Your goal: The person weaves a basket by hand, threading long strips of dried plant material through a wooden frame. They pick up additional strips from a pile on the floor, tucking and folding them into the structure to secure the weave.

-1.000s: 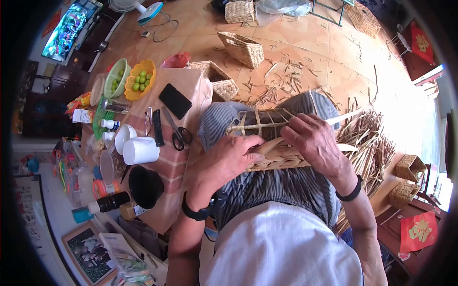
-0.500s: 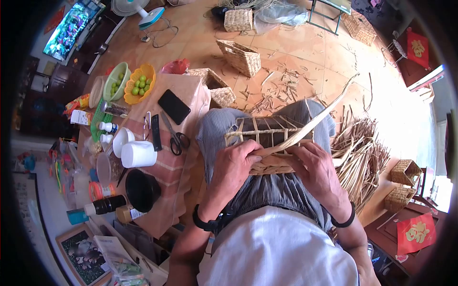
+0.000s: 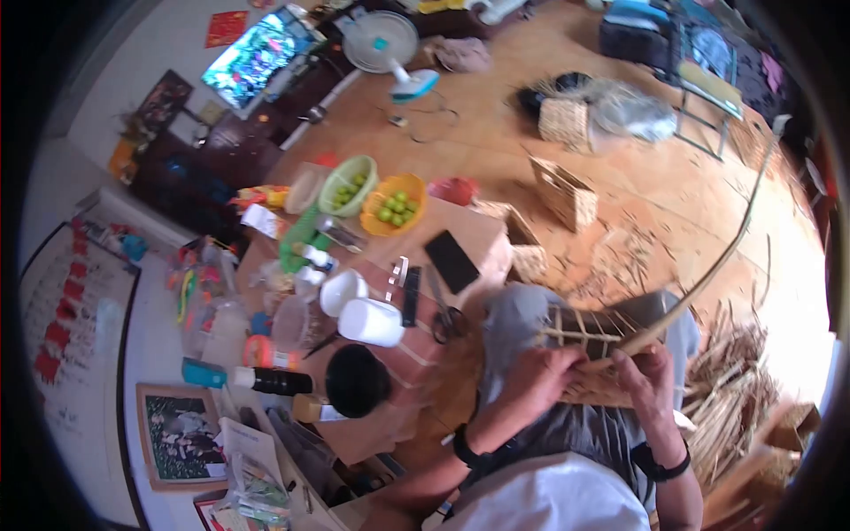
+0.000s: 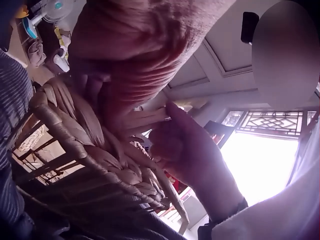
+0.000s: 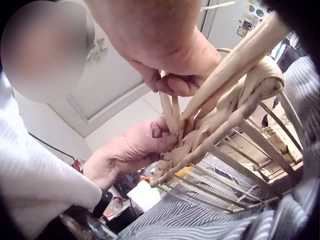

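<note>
A basket frame (image 3: pixel 580 326) with thin bars lies across the lap, its near side a thick braid (image 4: pixel 117 162). In the head view the left hand (image 3: pixel 542 382) pinches strands at the braid. The right hand (image 3: pixel 649 385) holds a long pale strip (image 3: pixel 708 274) that arcs up to the far right. Seen from the right wrist, the right hand (image 5: pixel 165 55) grips strands with curled fingers above the braid (image 5: pixel 200 135), and the left hand (image 5: pixel 132 150) pinches the braid's end.
Scissors (image 3: pixel 447 320), a phone (image 3: pixel 452 262), a white container (image 3: pixel 370 322), a black bowl (image 3: pixel 357 380) and fruit bowls stand on the table at the left. Woven baskets (image 3: pixel 565 193) and scraps lie on the floor. Loose dried stalks (image 3: pixel 730 389) are heaped at the right.
The head view has turned left, so the hands and basket appear farther right. The long strip now curves out to the upper right. Both hands still hold strands at the braid.
</note>
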The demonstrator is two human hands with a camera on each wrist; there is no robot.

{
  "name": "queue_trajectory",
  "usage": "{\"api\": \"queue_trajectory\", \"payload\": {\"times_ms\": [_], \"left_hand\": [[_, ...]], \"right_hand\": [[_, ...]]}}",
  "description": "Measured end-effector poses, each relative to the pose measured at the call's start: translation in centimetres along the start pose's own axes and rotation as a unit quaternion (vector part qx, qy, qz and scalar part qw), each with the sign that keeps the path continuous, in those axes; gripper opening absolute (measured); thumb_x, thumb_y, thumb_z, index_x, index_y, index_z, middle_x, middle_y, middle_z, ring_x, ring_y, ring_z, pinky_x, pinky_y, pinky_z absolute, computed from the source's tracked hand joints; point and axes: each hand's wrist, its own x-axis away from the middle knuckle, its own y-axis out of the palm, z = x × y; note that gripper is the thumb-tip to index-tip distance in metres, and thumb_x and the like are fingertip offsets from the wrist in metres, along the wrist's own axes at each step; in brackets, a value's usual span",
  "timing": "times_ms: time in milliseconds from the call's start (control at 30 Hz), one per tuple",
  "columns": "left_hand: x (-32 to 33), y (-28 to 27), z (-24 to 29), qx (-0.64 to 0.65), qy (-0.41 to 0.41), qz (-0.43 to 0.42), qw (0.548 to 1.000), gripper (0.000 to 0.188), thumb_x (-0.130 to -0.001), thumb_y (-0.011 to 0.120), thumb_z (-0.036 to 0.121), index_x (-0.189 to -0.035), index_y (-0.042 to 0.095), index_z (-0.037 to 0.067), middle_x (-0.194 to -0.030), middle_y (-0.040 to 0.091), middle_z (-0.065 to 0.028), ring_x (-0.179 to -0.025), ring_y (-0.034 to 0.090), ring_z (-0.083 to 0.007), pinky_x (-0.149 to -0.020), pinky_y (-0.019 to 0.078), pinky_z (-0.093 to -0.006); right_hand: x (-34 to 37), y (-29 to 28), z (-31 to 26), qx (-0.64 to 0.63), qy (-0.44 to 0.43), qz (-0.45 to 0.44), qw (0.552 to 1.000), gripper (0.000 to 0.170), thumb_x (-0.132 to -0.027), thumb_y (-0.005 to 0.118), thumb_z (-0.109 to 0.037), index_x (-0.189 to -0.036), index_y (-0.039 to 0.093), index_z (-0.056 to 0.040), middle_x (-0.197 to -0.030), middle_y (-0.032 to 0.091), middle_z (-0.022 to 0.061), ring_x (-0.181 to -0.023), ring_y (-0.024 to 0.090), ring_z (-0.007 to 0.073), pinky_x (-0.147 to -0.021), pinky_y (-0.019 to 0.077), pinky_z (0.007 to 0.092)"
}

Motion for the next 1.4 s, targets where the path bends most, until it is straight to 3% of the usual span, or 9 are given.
{"api": "queue_trajectory", "payload": {"times_ms": [67,200,367,567,800,1067,1233,1333,1400], "left_hand": [[0.2,-0.4,0.9,-0.017,-0.003,-0.017,1.000,0.029,-0.094,0.077,0.013,-0.121,0.066,0.012,-0.086,0.077,-0.0174,-0.085,0.078,-0.0369,-0.072,0.0604,-0.0494],[2.3,1.0,0.8,-0.070,0.121,0.022,0.990,0.071,-0.088,0.083,0.005,-0.151,0.050,-0.001,-0.111,0.074,-0.0148,-0.100,0.074,-0.0313,-0.087,0.0605,-0.0421],[4.2,1.1,2.5,-0.299,0.157,0.057,0.939,0.074,-0.092,0.074,0.020,-0.156,0.047,-0.006,-0.130,0.060,-0.0133,-0.111,0.060,-0.0282,-0.098,0.0518,-0.0391],[4.0,2.8,2.4,-0.443,0.121,0.048,0.887,0.064,-0.091,0.064,0.023,-0.149,0.058,-0.002,-0.108,0.053,-0.0035,-0.099,0.053,-0.0199,-0.082,0.0482,-0.0326],[3.3,2.7,2.0,-0.391,0.133,0.075,0.908,0.047,-0.090,0.065,0.023,-0.132,0.066,0.003,-0.099,0.050,-0.0023,-0.095,0.053,-0.0192,-0.079,0.0477,-0.0325],[2.6,4.5,-0.3,-0.241,0.130,0.084,0.958,0.035,-0.090,0.070,0.013,-0.122,0.066,0.002,-0.110,0.063,-0.0109,-0.106,0.063,-0.0280,-0.087,0.0539,-0.0402],[2.5,3.6,-0.1,-0.097,0.111,0.045,0.988,0.055,-0.073,0.088,0.008,-0.122,0.063,0.001,-0.115,0.064,-0.0183,-0.108,0.066,-0.0395,-0.095,0.0550,-0.0486],[2.6,2.9,-0.3,-0.082,0.109,0.019,0.990,0.062,-0.076,0.089,0.007,-0.130,0.061,-0.001,-0.119,0.065,-0.0210,-0.112,0.065,-0.0423,-0.098,0.0539,-0.0510],[2.8,2.4,0.1,-0.088,0.094,0.001,0.992,0.061,-0.077,0.087,0.007,-0.132,0.061,-0.002,-0.120,0.066,-0.0225,-0.113,0.066,-0.0429,-0.098,0.0550,-0.0509]], "right_hand": [[-1.3,-0.3,0.9,0.056,-0.034,0.049,0.997,0.008,-0.107,0.070,-0.006,-0.114,0.068,-0.0041,-0.087,0.062,-0.0058,-0.074,0.053,0.0035,-0.063,0.0419,0.0222],[-2.6,-1.0,1.3,0.162,-0.114,0.043,0.979,0.008,-0.107,0.066,-0.005,-0.114,0.066,-0.0014,-0.087,0.060,-0.0052,-0.074,0.051,0.0040,-0.064,0.0428,0.0232],[-3.7,-0.1,-1.7,0.094,-0.019,-0.048,0.994,0.011,-0.108,0.064,-0.006,-0.113,0.065,0.0035,-0.086,0.069,0.0032,-0.074,0.068,0.0123,-0.067,0.0554,0.0295],[-5.9,1.7,-4.5,0.313,-0.049,-0.163,0.934,0.014,-0.098,0.069,-0.003,-0.106,0.062,0.0056,-0.086,0.074,0.0203,-0.072,0.075,0.0292,-0.066,0.0568,0.0403],[-5.1,3.6,-4.8,0.446,-0.233,-0.116,0.856,0.016,-0.088,0.076,-0.006,-0.093,0.063,0.0016,-0.085,0.070,0.0215,-0.079,0.069,0.0463,-0.070,0.0553,0.0497],[-3.0,3.4,-2.7,0.578,-0.275,-0.136,0.757,0.013,-0.084,0.074,-0.006,-0.092,0.065,-0.0014,-0.087,0.068,0.0195,-0.081,0.069,0.0431,-0.073,0.0515,0.0511],[-1.9,2.3,-1.1,0.638,-0.340,-0.116,0.681,0.019,-0.085,0.071,-0.010,-0.101,0.066,-0.0036,-0.093,0.063,0.0176,-0.084,0.067,0.0396,-0.081,0.0467,0.0500],[-1.8,1.9,-0.7,0.651,-0.362,-0.080,0.662,0.018,-0.086,0.070,-0.013,-0.101,0.065,-0.0044,-0.093,0.062,0.0178,-0.084,0.067,0.0382,-0.079,0.0472,0.0501],[-1.3,1.5,-0.5,0.659,-0.266,-0.103,0.697,0.023,-0.086,0.072,-0.014,-0.104,0.065,-0.0032,-0.107,0.063,0.0214,-0.088,0.066,0.0406,-0.081,0.0476,0.0494]]}}
